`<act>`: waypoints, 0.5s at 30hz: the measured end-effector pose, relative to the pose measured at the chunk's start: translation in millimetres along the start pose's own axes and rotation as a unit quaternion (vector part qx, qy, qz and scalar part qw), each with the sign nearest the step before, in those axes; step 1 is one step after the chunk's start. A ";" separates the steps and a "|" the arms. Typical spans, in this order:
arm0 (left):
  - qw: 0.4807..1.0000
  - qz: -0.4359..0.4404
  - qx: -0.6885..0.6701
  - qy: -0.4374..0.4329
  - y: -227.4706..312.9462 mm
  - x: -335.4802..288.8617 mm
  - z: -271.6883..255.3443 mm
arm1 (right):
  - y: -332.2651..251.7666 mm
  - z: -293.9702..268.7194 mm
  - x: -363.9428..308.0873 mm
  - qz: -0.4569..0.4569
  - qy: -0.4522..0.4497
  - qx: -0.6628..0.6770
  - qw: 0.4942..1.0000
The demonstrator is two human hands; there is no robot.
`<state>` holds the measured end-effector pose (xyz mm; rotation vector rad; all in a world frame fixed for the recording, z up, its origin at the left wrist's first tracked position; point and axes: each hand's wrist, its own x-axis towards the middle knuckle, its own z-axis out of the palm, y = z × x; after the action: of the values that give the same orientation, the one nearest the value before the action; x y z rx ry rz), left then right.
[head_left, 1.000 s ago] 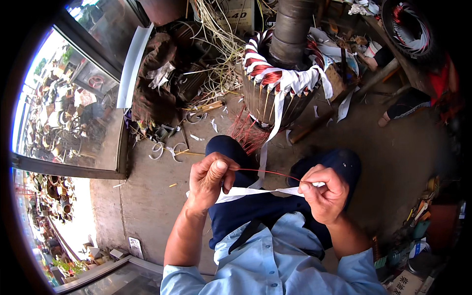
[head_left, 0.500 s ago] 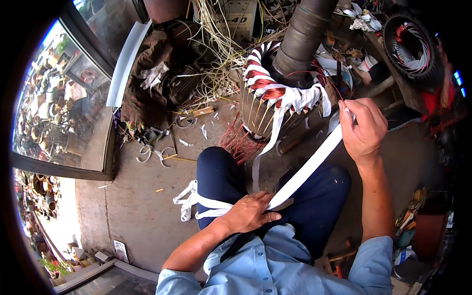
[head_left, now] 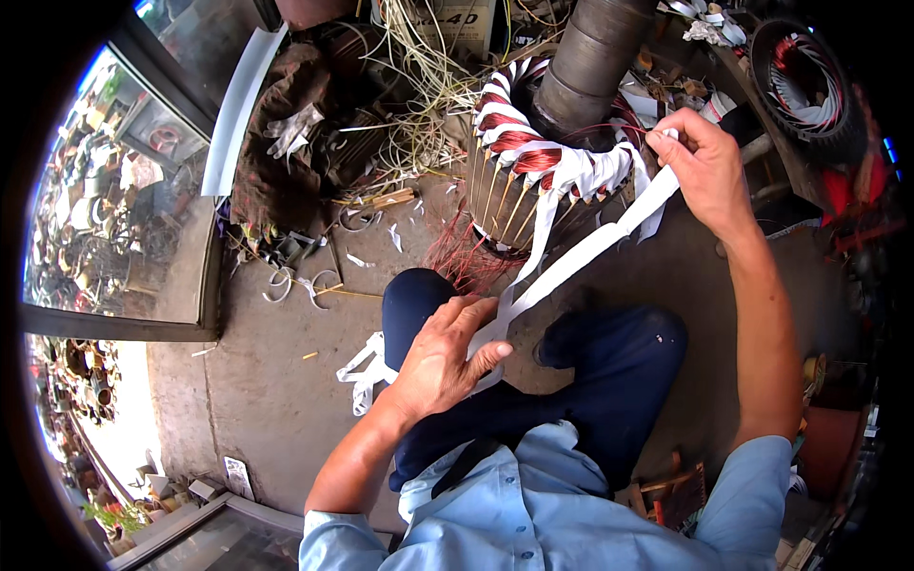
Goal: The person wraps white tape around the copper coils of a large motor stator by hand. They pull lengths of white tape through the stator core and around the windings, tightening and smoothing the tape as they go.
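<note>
Between my two hands stretches a band of white cloth tape [head_left: 595, 249], slanting up to the right. My right hand [head_left: 706, 173] pinches its upper end between thumb and fingers, beside the motor stator. Over my left thigh, my left hand [head_left: 446, 354] has the lower part of the tape under its fingers, thumb held apart; its grip is partly hidden. Ahead stands the stator [head_left: 514, 195], its red copper coils [head_left: 536, 162] wrapped in white tape. A narrower tape tail [head_left: 542, 233] hangs from it and meets the held band near my left hand.
A thick dark metal cylinder [head_left: 592, 71] rises from the stator's middle. Red wires [head_left: 462, 252] trail at its base. Another wound stator [head_left: 804, 81] lies at the far right. Pale loose wires [head_left: 424, 105] and a brown cloth [head_left: 276, 162] are at the back. A glass door [head_left: 124, 190] stands left.
My right hand has moved up and slightly away from me with the tape end. My left hand has shifted up and left, its thumb now apart. The hanging tail now crosses the held band.
</note>
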<state>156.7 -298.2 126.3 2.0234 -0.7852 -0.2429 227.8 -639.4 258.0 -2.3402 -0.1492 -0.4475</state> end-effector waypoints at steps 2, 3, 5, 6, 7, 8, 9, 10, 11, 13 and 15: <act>0.999 -0.018 -0.002 0.028 -5.5 8.3 -10.1 | 5.5 -3.7 13.4 0.001 -0.021 0.008 1.000; 0.999 -0.034 -0.002 0.035 -8.3 12.6 -15.1 | 6.8 -4.3 17.7 0.037 -0.027 0.017 0.999; 0.997 -0.052 -0.013 0.052 -13.3 20.2 -23.7 | 6.5 -2.1 20.7 0.001 -0.019 0.000 1.000; 0.997 -0.056 -0.005 0.054 -15.8 23.1 -27.2 | 5.1 0.2 20.0 -0.014 -0.002 -0.022 1.000; 0.996 -0.063 0.003 0.056 -18.2 25.4 -29.6 | 3.1 2.6 18.2 -0.031 0.015 -0.045 0.998; 0.996 -0.062 0.002 0.058 -20.3 26.9 -30.7 | 0.2 4.6 13.4 -0.055 0.028 -0.033 0.998; 0.996 -0.063 0.001 0.061 -22.4 27.8 -31.3 | -2.8 5.6 10.2 -0.104 0.048 -0.075 0.991; 0.996 -0.065 -0.001 0.064 -24.0 27.9 -30.9 | -5.7 6.9 6.7 -0.156 0.062 -0.104 0.980; 0.996 -0.065 -0.003 0.062 -25.4 27.7 -29.8 | -8.1 8.2 4.2 -0.207 0.075 -0.133 0.966; 0.996 -0.064 -0.008 0.057 -27.4 27.6 -26.1 | -11.3 10.6 0.3 -0.235 0.064 -0.142 0.960; 0.997 -0.052 -0.001 0.048 -27.8 27.2 -22.1 | -12.5 11.1 -2.1 -0.242 0.048 -0.150 0.957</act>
<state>200.0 -289.3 119.3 2.0599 -0.6200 -0.2047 226.0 -622.7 258.0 -2.5640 -0.6574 -0.8739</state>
